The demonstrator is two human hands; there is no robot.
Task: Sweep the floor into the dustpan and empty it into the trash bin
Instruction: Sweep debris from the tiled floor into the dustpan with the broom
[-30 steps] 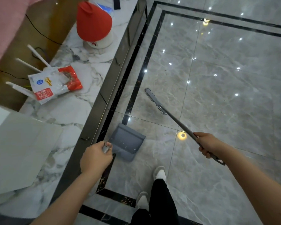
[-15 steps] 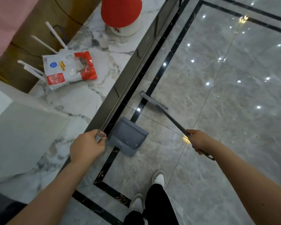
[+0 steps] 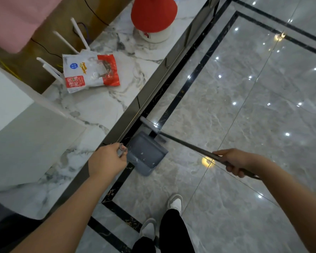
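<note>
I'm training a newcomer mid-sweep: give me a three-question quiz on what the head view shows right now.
1. True or false: the broom head rests at the dustpan mouth.
2. Which hand grips the broom handle: A left hand, B right hand?
3. Fill in: the snack bag lies on the marble ____.

Key: 1 true; 2 B; 3 countertop.

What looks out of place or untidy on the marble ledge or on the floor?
A crumpled red-and-white snack bag lies loose on the marble ledge, against a white router. Pale specks sit in the grey dustpan. Nothing looks spilled or broken.
</note>
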